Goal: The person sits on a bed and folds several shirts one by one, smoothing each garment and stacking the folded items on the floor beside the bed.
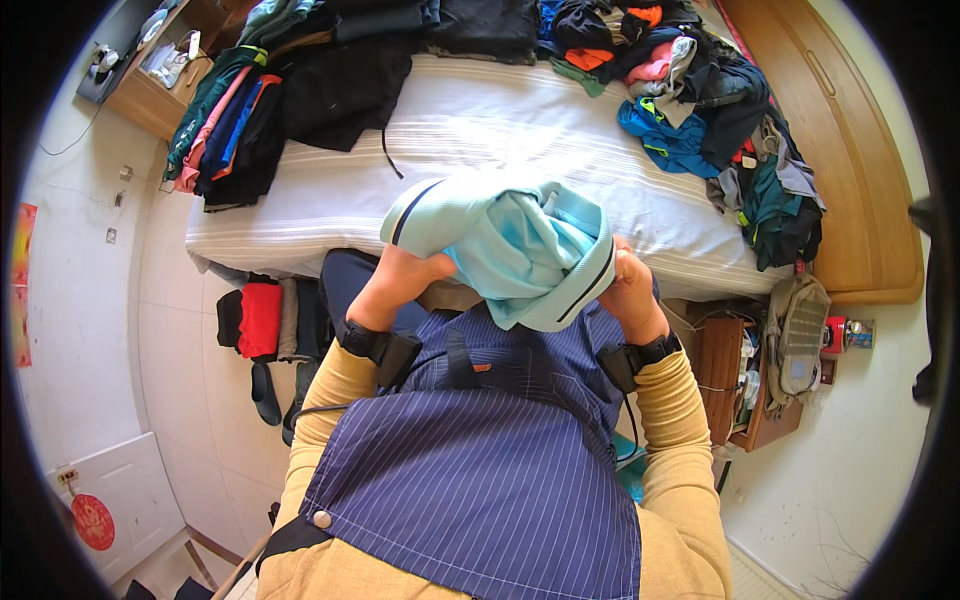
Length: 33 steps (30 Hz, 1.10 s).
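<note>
Between my hands hangs a light aqua shirt (517,247), bunched, with a dark stripe along its ribbed trim. Whether the trim is a collar or cuffs I cannot tell. My left hand (405,281) grips its left edge from below, fingers partly hidden under the cloth. At the opposite edge my right hand (632,289) pinches the fabric, with its fingertips behind the trim. The shirt is held above my lap, in front of the near edge of a bed (480,135) with a white striped sheet.
Folded clothes (225,127) and black shorts (341,94) lie at the bed's left. A mixed heap of clothes (712,105) covers its right side beside the wooden headboard (847,150). An open drawer (765,405) and a backpack (796,341) are at right; clogs (265,394) stand at left.
</note>
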### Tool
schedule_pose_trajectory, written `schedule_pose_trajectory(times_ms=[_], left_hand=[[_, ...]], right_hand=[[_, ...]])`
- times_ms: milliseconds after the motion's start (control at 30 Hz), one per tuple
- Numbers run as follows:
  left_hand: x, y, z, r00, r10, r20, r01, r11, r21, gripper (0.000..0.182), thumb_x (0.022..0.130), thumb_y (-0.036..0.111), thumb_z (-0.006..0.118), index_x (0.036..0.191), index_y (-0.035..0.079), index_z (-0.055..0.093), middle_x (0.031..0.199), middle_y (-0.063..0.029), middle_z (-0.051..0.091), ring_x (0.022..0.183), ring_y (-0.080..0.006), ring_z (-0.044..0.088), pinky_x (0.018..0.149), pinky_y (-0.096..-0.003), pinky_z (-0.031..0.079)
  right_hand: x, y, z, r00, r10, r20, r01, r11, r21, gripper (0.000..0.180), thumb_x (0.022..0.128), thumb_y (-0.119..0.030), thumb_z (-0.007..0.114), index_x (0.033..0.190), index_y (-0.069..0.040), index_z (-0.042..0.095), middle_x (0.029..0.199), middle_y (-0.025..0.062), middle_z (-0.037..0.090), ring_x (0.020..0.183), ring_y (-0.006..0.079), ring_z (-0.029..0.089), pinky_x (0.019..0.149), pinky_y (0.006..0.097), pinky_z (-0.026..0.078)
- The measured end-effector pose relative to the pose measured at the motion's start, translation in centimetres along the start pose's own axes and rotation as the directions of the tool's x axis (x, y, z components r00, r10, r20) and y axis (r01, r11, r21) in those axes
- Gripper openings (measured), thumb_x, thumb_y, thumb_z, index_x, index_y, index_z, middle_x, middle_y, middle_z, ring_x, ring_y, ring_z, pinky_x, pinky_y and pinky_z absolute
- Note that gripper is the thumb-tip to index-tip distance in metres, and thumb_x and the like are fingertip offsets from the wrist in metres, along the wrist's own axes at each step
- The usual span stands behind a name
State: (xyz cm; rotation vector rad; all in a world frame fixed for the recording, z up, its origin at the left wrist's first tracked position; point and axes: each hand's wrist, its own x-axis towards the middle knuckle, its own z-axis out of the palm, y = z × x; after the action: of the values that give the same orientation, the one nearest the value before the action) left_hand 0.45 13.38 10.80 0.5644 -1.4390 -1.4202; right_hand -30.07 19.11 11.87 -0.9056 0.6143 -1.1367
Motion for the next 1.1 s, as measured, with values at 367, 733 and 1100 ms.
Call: schedule_pose_trajectory(times_ms=[367,733,1100], left_hand=[[-1.5,4.7,1.4,0.938,0.043,-0.343,-0.024,0.998,0.061,0.032,0.093,0.010,0.075,0.122,-0.003,0.068,0.108,-0.0061,0.072,0.097,-0.0126,0.065,0.085,-0.0278,0.053],[-0.4,4.8,-1.5,0.925,-0.154,-0.346,0.220,0.963,0.159,0.055,0.076,0.019,0.088,0.123,0.001,0.066,0.111,-0.0094,0.070,0.104,-0.0135,0.063,0.088,-0.0281,0.052],[0.1,3.7,2.8,1.000,0.020,-0.014,-0.004,0.696,0.718,0.029,0.083,0.006,0.073,0.112,0.002,0.073,0.101,-0.0158,0.074,0.094,-0.0303,0.071,0.083,-0.0341,0.054]], right_hand=[[1.4,1.0,2.8,0.922,-0.357,-0.152,0.254,0.852,-0.459,0.028,0.099,-0.003,0.051,0.121,0.006,0.066,0.125,0.0076,0.062,0.110,0.0143,0.058,0.097,0.0267,0.044],[-0.4,-1.0,4.4,0.972,-0.128,-0.195,0.168,0.964,0.205,0.066,0.097,-0.035,0.039,0.147,0.006,0.042,0.141,0.0181,0.056,0.130,0.0290,0.054,0.113,0.0399,0.042],[0.0,-1.5,7.7,0.965,-0.228,-0.125,0.109,0.791,-0.601,0.036,0.087,-0.003,0.073,0.121,0.001,0.061,0.107,0.0033,0.066,0.098,0.0101,0.061,0.085,0.0261,0.049]])
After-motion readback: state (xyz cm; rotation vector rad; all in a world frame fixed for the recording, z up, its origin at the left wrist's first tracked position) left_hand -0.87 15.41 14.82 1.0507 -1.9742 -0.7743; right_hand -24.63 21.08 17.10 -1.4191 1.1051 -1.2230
